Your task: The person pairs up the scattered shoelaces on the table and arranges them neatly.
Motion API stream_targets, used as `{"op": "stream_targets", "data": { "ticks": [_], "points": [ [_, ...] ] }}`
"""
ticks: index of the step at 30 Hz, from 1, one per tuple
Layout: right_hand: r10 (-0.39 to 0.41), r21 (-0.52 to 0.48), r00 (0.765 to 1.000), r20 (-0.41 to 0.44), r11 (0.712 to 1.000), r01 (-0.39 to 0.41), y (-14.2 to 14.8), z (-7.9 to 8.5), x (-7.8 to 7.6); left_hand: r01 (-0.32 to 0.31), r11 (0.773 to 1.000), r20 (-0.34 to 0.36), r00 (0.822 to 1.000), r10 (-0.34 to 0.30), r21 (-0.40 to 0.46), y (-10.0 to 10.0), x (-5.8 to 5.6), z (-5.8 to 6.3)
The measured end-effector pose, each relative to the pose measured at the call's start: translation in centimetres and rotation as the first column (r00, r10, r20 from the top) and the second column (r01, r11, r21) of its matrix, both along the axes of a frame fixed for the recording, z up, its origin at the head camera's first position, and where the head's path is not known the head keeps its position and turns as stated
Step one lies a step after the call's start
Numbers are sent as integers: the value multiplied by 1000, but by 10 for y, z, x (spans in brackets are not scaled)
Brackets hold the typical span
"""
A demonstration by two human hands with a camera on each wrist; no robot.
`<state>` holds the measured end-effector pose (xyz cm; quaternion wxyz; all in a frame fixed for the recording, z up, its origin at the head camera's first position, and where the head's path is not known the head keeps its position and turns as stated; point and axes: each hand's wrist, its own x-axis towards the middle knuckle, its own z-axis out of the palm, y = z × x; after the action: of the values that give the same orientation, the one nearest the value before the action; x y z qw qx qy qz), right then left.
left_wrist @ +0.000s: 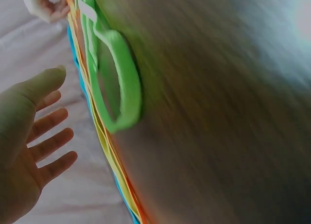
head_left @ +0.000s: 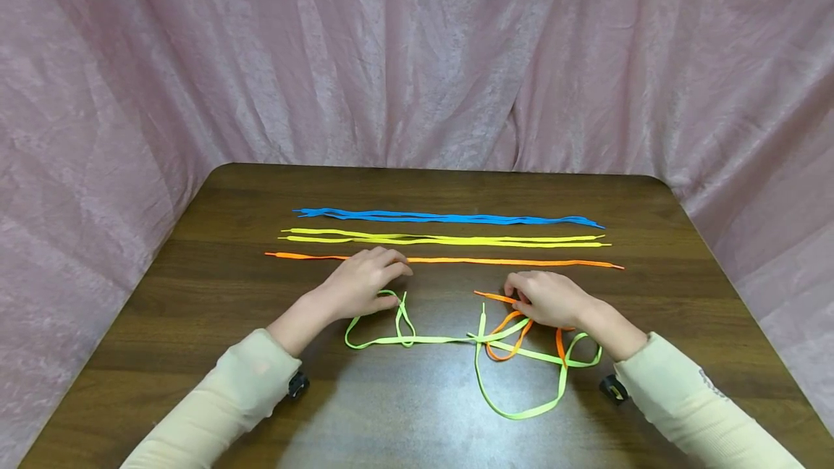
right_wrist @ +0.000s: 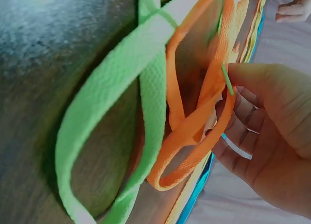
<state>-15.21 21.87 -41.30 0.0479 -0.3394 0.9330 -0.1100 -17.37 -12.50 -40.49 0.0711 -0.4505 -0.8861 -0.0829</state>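
My right hand (head_left: 549,298) pinches a crumpled orange shoelace (right_wrist: 182,168) between thumb and fingers, and its loops hang from the fingertips in the right wrist view. A light green shoelace (head_left: 521,415) lies tangled with it, looping toward the near side and running left across the table. My left hand (head_left: 362,282) hovers over the left end of the green lace, fingers spread and relaxed, holding nothing in the left wrist view. Just beyond both hands a straight orange shoelace (head_left: 482,260) stretches across, partly hidden behind the left hand.
Farther back, yellow shoelaces (head_left: 449,240) lie side by side, with blue shoelaces (head_left: 417,217) behind them, all roughly parallel. The brown wooden table (head_left: 195,237) ends at a pink curtain (head_left: 417,56). A small black device (head_left: 297,385) sits at the left wrist, another (head_left: 614,389) at the right.
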Motion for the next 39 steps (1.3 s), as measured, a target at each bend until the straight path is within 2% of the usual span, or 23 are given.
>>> {"op": "stream_targets", "data": {
  "ticks": [4, 11, 18, 22, 25, 32, 39],
  "points": [
    [-23, -24, 1000, -2, 999, 23, 2, 4, -1, 56, 998, -27, 998, -56, -11, 16, 4, 2],
    [-44, -79, 996, -80, 996, 38, 10, 10, -5, 131, 991, -73, 988, -133, -40, 41, 11, 7],
    [-58, -105, 992, -111, 993, 46, 21, 20, -10, 171, 984, -52, 983, -174, -59, 61, 17, 12],
    [-92, -119, 987, -132, 990, 76, 27, 24, -12, 212, 975, -65, 974, -217, -72, 73, 22, 13],
    [-119, -130, 983, -143, 986, 101, 32, 26, -12, 244, 964, -89, 963, -253, -101, 83, 28, 12],
    [-144, -157, 975, -168, 981, 118, 41, 25, -12, 301, 933, -97, 941, -324, -197, 104, 40, 3],
    [-150, -165, 974, -167, 979, 122, 43, 24, -11, 334, 920, -123, 924, -363, -207, 121, 48, -2]
  ]
}}
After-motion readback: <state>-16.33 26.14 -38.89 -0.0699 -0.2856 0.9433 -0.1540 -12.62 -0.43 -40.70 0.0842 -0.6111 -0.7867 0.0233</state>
